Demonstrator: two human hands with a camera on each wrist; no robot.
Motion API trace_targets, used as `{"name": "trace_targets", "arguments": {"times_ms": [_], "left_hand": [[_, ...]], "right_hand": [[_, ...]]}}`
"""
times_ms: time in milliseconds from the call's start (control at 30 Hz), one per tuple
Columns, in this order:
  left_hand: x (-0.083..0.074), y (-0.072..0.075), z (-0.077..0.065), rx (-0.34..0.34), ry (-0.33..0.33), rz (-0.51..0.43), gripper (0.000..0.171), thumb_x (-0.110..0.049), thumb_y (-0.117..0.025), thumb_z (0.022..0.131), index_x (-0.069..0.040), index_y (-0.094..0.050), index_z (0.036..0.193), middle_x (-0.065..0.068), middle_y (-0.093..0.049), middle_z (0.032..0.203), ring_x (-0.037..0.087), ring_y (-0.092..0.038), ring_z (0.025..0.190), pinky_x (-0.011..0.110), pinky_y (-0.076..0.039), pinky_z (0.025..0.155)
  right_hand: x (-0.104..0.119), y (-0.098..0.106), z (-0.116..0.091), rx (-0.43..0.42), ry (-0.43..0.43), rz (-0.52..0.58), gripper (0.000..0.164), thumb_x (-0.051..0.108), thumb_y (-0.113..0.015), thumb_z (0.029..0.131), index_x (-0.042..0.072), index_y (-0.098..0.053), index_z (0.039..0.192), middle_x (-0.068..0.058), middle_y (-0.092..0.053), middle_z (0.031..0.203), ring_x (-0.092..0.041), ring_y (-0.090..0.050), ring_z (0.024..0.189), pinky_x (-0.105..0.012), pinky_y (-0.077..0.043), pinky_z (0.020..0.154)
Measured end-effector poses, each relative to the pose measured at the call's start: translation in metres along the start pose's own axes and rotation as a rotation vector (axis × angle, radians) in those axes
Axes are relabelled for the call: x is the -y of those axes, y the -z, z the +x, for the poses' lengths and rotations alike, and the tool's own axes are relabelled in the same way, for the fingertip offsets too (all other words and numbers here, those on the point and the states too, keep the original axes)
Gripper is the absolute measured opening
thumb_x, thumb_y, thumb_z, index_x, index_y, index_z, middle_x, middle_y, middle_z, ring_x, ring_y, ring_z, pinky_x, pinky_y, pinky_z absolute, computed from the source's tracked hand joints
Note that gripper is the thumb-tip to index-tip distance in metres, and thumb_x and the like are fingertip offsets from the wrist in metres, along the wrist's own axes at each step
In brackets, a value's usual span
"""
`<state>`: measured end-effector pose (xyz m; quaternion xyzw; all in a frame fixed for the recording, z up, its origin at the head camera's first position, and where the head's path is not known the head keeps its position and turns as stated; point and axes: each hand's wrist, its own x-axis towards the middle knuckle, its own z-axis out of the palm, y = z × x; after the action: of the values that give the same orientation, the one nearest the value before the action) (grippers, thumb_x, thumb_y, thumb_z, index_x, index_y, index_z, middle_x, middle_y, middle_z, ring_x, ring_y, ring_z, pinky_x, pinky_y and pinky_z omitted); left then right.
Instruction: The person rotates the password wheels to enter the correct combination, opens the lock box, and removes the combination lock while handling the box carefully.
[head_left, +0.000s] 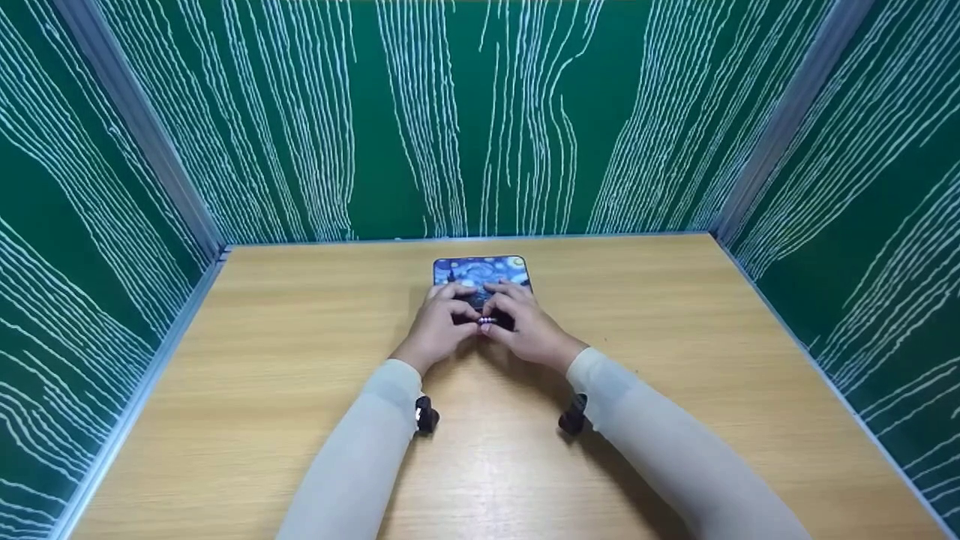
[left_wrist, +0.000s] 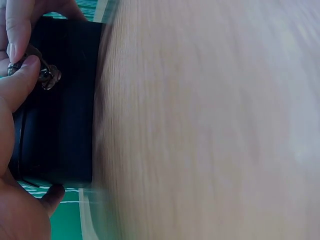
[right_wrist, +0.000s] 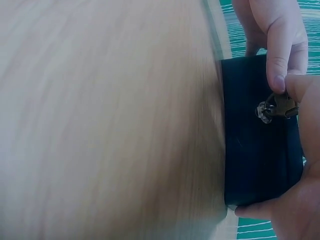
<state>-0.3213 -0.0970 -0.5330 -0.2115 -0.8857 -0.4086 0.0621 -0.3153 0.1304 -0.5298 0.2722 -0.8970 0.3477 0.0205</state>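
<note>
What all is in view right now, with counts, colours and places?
Table: one, light wood, under everything
Walls: three, green with white lines, back and sides
Corner posts: two, grey, where walls meet
Box: one, blue patterned top, dark front, table's far middle
Clasp: one, metallic, box front
Wrist devices: two, black, one per wrist
Sleeves: two, pale, on both arms
Left hand: one, bare, at clasp
Right hand: one, bare, at clasp
</note>
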Motion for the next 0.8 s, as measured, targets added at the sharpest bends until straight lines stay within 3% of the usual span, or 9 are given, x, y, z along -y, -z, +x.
{"name": "trace_targets", "arguments": {"times_ms": [367, 600, 800], "left_hand": [[0.0, -0.0003, 0.0008, 0.009, 0.028, 0.005, 0.01, -0.02, -0.091, 0.098, -0.013, -0.091, 0.105, 0.0, -0.065, 0.163, 0.031, -0.041, 0.162, 0.051, -0.033, 0.139], [0.0007, -0.0002, 0.0004, -0.003, -0.01, -0.016, 0.006, -0.015, -0.091, 0.096, -0.011, -0.091, 0.101, 0.006, -0.067, 0.16, 0.034, -0.043, 0.16, 0.052, -0.034, 0.138], [0.0015, 0.0, 0.0003, -0.004, -0.013, -0.021, 0.005, -0.015, -0.091, 0.095, -0.011, -0.091, 0.099, 0.005, -0.068, 0.16, 0.034, -0.044, 0.159, 0.052, -0.034, 0.138]], "right_hand": [[0.001, -0.0012, 0.0001, -0.009, -0.013, -0.003, 0.015, 0.029, -0.076, 0.11, 0.022, -0.07, 0.122, -0.006, -0.044, 0.182, -0.044, -0.025, 0.174, -0.073, -0.022, 0.139], [0.0004, -0.0022, 0.0002, -0.032, 0.043, 0.001, 0.012, 0.026, -0.077, 0.11, 0.018, -0.072, 0.119, -0.011, -0.047, 0.18, -0.047, -0.028, 0.172, -0.074, -0.024, 0.138], [-0.0001, -0.0021, 0.0003, -0.022, 0.034, -0.006, 0.014, 0.029, -0.075, 0.111, 0.018, -0.072, 0.119, -0.01, -0.046, 0.181, -0.046, -0.027, 0.174, -0.073, -0.022, 0.139]]}}
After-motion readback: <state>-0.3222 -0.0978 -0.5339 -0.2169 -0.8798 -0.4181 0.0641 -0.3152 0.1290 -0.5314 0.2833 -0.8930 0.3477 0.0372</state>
